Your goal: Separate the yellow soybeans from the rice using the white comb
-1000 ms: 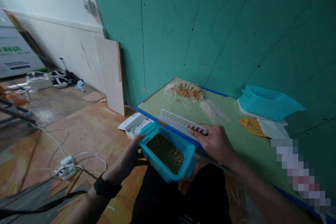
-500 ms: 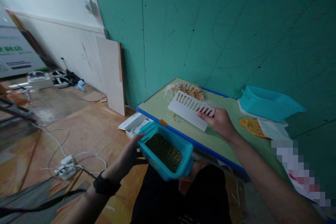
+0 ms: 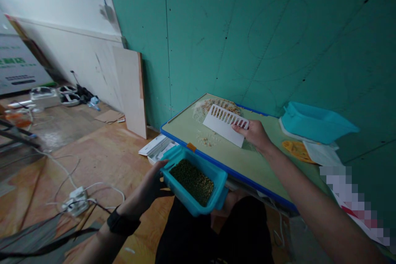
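My left hand [image 3: 153, 183] grips the left end of a teal plastic bin [image 3: 218, 177], just off the table's front edge and above my lap. Dark green beans [image 3: 185, 173] fill its bottom, with paler yellowish beans toward the right end. My right hand [image 3: 255, 134] is closed on the right end of a white slotted plastic board [image 3: 224, 130], tilted over the table. Behind the board lies a heap of tan beans and pale grains [image 3: 213, 105]. A few small bits [image 3: 208, 139] are scattered nearer the front edge.
The pale green table [image 3: 182, 121] has a blue rim and stands against a green wall. At its right are another teal bin [image 3: 318, 121], a yellow cloth-like item [image 3: 298, 151] and white sheets. A power strip [image 3: 76, 201] with cables lies on the floor left; a board [image 3: 131, 90] leans nearby.
My right hand and the slotted board have shifted slightly back toward the wall, showing more of the scattered bits in front. The bin in my left hand has hardly moved.
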